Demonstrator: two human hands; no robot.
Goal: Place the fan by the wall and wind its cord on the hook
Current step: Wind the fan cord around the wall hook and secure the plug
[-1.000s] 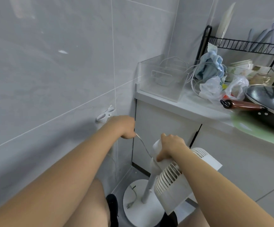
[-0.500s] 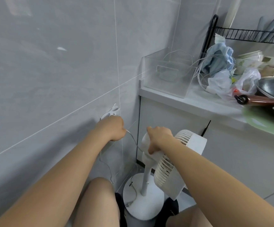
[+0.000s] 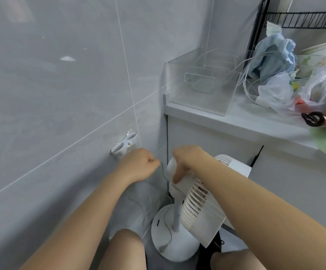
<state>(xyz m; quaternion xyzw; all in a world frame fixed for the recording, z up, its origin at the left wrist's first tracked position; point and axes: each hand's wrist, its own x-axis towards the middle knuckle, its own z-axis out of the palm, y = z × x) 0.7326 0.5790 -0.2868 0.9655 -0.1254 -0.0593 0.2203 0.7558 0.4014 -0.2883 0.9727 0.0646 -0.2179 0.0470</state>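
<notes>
Fan (image 3: 201, 207): white pedestal fan standing on the floor in the corner, between the tiled wall (image 3: 61, 84) and the white cabinet (image 3: 206, 137); head tilted, grille facing down and to the right; round base (image 3: 177, 244) flat on the floor, thin pole rising from it
Cord (image 3: 163, 172): thin pale cable, running from the left hand down past the pole to the base, where its plug end lies on the disc; a further loop hangs along the wall lower down
Hook (image 3: 124, 146): white fitting stuck to the wall at a tile joint, just above and left of the left hand; nothing visibly wound on it
Left hand (image 3: 140, 165): grip closed into a fist, pinching the cord at the thumb side, close beneath the hook and apart from the fan
Right hand (image 3: 187, 158): grip curled over the rounded top of the fan's head, fingers pointing down its near side
Surface (image 3: 236, 121): white top of the cabinet, to the right of the corner
Clear box (image 3: 201, 84): transparent bin at the wall end of the surface, thin white wires trailing in and beside it
Blue cloth (image 3: 273, 53): crumpled, behind the plastic bags (image 3: 275, 92)
Pan handle (image 3: 321, 118): brown with a black end, lying at the right edge
Wire rack (image 3: 302, 18): black, above the clutter
Knees: both bare, at the bottom edge
</notes>
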